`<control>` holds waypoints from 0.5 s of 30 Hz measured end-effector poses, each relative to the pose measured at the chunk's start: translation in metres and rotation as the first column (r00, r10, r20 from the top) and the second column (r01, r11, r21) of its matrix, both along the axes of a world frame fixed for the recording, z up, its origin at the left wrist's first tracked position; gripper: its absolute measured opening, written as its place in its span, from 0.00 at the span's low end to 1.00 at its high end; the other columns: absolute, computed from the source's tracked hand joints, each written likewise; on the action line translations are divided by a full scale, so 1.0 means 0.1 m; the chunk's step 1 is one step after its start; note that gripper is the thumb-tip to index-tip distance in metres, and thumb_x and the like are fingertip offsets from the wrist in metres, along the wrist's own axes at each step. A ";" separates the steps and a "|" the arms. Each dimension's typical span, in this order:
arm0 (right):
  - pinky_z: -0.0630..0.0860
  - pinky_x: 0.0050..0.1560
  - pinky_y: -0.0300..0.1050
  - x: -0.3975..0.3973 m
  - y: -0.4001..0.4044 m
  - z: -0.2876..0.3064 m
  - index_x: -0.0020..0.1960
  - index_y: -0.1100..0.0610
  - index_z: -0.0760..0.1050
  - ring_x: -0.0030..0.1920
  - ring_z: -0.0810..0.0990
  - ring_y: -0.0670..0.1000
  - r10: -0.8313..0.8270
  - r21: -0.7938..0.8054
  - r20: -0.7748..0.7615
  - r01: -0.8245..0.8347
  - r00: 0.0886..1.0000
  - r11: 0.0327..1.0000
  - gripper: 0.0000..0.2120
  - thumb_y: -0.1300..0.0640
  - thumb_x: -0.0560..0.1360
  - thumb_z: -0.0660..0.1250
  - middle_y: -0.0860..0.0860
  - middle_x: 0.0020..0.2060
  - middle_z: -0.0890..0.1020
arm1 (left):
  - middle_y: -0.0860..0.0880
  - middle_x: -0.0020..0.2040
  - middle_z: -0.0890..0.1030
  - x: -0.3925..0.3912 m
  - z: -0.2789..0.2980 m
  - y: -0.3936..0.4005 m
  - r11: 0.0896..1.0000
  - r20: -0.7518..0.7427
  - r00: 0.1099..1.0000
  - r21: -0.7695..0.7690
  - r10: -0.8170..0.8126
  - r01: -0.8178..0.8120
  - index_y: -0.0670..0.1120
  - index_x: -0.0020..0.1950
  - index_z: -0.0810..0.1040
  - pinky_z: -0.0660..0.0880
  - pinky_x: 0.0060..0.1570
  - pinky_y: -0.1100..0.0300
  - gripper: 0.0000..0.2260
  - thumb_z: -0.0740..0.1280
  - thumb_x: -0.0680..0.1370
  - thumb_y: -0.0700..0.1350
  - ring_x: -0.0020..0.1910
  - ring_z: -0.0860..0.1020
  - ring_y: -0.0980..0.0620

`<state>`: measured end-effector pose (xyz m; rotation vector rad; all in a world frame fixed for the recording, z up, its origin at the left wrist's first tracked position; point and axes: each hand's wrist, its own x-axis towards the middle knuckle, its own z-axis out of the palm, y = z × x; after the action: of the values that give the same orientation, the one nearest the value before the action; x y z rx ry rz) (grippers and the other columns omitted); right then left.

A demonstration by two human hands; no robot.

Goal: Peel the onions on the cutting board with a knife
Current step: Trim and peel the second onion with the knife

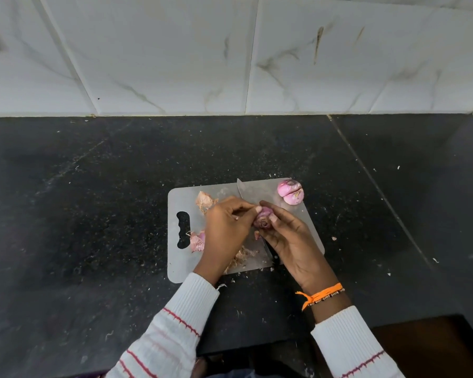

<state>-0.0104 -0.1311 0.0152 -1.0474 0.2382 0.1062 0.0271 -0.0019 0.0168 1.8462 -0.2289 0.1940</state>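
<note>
**Onion held between both hands above the board**

You have the onion [263, 220] lifted over the middle of the cutting board [187, 271]. Your right hand [290, 238] cradles it, fingers curled round its far side, cut end facing you. Your left hand [227, 227] pinches at the skin from the left and is the one placed to strip it. The knife [242, 190] lies flat beneath, tip toward the wall. A peeled onion [290, 191] sits at the board's far right corner.
</note>
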 end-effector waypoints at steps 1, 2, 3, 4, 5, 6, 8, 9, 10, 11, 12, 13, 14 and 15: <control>0.80 0.46 0.39 0.00 0.03 0.00 0.57 0.59 0.77 0.49 0.83 0.49 -0.004 0.001 0.005 0.004 1.000 1.000 0.14 0.62 0.73 0.64 0.54 0.49 0.84 | 0.54 0.36 0.80 0.01 -0.01 0.02 1.000 0.010 1.000 0.014 0.008 -0.008 0.43 0.42 0.84 0.74 0.38 0.70 0.02 0.72 0.72 0.38 0.37 0.78 0.57; 0.80 0.45 0.38 0.00 0.05 0.01 0.57 0.60 0.76 0.48 0.83 0.49 -0.007 0.002 0.008 0.007 1.000 1.000 0.13 0.64 0.74 0.62 0.53 0.48 0.84 | 0.53 0.36 0.80 0.02 -0.02 0.03 1.000 -0.003 1.000 0.017 0.017 -0.017 0.43 0.41 0.83 0.74 0.38 0.68 0.02 0.71 0.73 0.38 0.37 0.78 0.56; 0.80 0.44 0.38 0.00 0.07 0.01 0.57 0.60 0.76 0.48 0.83 0.49 -0.010 0.006 0.011 0.010 1.000 1.000 0.13 0.64 0.74 0.62 0.53 0.48 0.84 | 0.51 0.37 0.80 0.04 -0.02 0.04 1.000 -0.030 0.999 0.016 0.025 -0.024 0.44 0.41 0.82 0.75 0.38 0.65 0.02 0.71 0.73 0.38 0.36 0.78 0.55; 0.80 0.44 0.38 -0.01 0.08 0.01 0.57 0.60 0.76 0.49 0.83 0.49 -0.016 0.013 0.013 0.015 1.000 1.000 0.13 0.64 0.74 0.62 0.53 0.49 0.84 | 0.50 0.37 0.81 0.06 -0.03 0.05 1.000 -0.063 0.998 0.014 0.029 -0.028 0.44 0.41 0.81 0.76 0.38 0.62 0.03 0.70 0.74 0.38 0.36 0.78 0.55; 0.80 0.44 0.38 -0.01 0.10 0.01 0.58 0.60 0.76 0.51 0.83 0.50 -0.022 0.026 0.016 0.022 1.000 0.999 0.14 0.63 0.73 0.63 0.54 0.51 0.84 | 0.49 0.37 0.81 0.09 -0.05 0.05 1.000 -0.100 0.995 0.006 0.029 -0.029 0.45 0.40 0.81 0.77 0.38 0.59 0.04 0.69 0.74 0.38 0.36 0.78 0.53; 0.80 0.45 0.38 -0.02 0.10 0.02 0.58 0.60 0.76 0.52 0.82 0.51 -0.029 0.047 0.020 0.028 0.999 0.999 0.15 0.63 0.72 0.63 0.55 0.53 0.83 | 0.48 0.37 0.81 0.10 -0.06 0.05 0.999 -0.142 0.990 -0.015 0.026 -0.028 0.45 0.40 0.80 0.77 0.38 0.57 0.04 0.69 0.75 0.38 0.36 0.78 0.52; 0.80 0.46 0.40 -0.04 0.12 0.03 0.58 0.60 0.77 0.53 0.82 0.52 -0.043 0.118 0.025 0.040 0.999 0.992 0.15 0.64 0.72 0.63 0.57 0.54 0.82 | 0.46 0.37 0.81 0.11 -0.08 0.06 0.996 -0.238 0.971 -0.084 0.003 -0.024 0.43 0.41 0.80 0.78 0.39 0.54 0.04 0.68 0.75 0.38 0.35 0.78 0.51; 0.80 0.46 0.40 -0.05 0.12 0.03 0.58 0.60 0.78 0.52 0.82 0.53 -0.049 0.158 0.030 0.044 0.998 0.987 0.15 0.65 0.72 0.62 0.57 0.54 0.82 | 0.45 0.38 0.81 0.11 -0.10 0.06 0.993 -0.279 0.960 -0.118 -0.012 -0.022 0.42 0.42 0.80 0.78 0.39 0.53 0.03 0.68 0.75 0.37 0.35 0.78 0.51; 0.80 0.46 0.41 -0.06 0.13 0.03 0.57 0.60 0.78 0.52 0.82 0.53 -0.059 0.187 0.037 0.051 0.998 0.981 0.15 0.66 0.72 0.61 0.57 0.53 0.82 | 0.45 0.38 0.82 0.11 -0.13 0.07 0.989 -0.307 0.951 -0.146 -0.030 -0.016 0.41 0.43 0.80 0.79 0.40 0.53 0.03 0.68 0.75 0.36 0.35 0.79 0.51; 0.81 0.47 0.42 -0.07 0.13 0.03 0.57 0.60 0.79 0.51 0.82 0.53 -0.070 0.200 0.044 0.060 0.997 0.978 0.15 0.67 0.72 0.61 0.56 0.53 0.82 | 0.45 0.39 0.82 0.10 -0.14 0.08 0.984 -0.321 0.946 -0.175 -0.051 -0.006 0.42 0.43 0.81 0.79 0.41 0.54 0.05 0.67 0.75 0.34 0.36 0.80 0.51; 0.81 0.48 0.42 -0.07 0.13 0.02 0.56 0.59 0.79 0.52 0.82 0.54 -0.083 0.195 0.048 0.072 0.995 0.978 0.15 0.67 0.72 0.61 0.56 0.53 0.83 | 0.47 0.41 0.83 0.09 -0.14 0.08 0.978 -0.324 0.943 -0.207 -0.073 0.005 0.44 0.44 0.82 0.79 0.43 0.55 0.07 0.67 0.75 0.33 0.39 0.81 0.51; 0.81 0.48 0.43 -0.07 0.14 0.01 0.56 0.59 0.79 0.52 0.82 0.54 -0.095 0.183 0.047 0.085 0.994 0.980 0.15 0.66 0.72 0.62 0.55 0.52 0.83 | 0.48 0.44 0.84 0.08 -0.14 0.08 0.969 -0.320 0.943 -0.245 -0.093 0.012 0.46 0.45 0.82 0.79 0.45 0.58 0.10 0.66 0.75 0.32 0.42 0.82 0.53; 0.81 0.49 0.44 -0.07 0.13 0.00 0.56 0.59 0.79 0.53 0.82 0.55 -0.110 0.167 0.042 0.102 0.993 0.981 0.15 0.65 0.71 0.63 0.55 0.52 0.83 | 0.50 0.46 0.84 0.07 -0.12 0.08 0.959 -0.311 0.944 -0.283 -0.109 0.017 0.48 0.46 0.82 0.78 0.47 0.60 0.12 0.65 0.75 0.31 0.45 0.82 0.54; 0.81 0.49 0.44 -0.08 0.13 -0.01 0.57 0.59 0.78 0.54 0.82 0.56 -0.126 0.155 0.031 0.119 0.992 0.981 0.16 0.63 0.70 0.66 0.56 0.53 0.83 | 0.51 0.47 0.83 0.05 -0.09 0.07 0.948 -0.299 0.947 -0.317 -0.118 0.018 0.47 0.48 0.82 0.78 0.47 0.63 0.11 0.65 0.76 0.32 0.46 0.82 0.56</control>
<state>-0.0181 -0.1177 0.0139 -0.8796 0.2528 -0.0085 0.0326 0.0054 0.0078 1.5252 -0.0359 -0.1116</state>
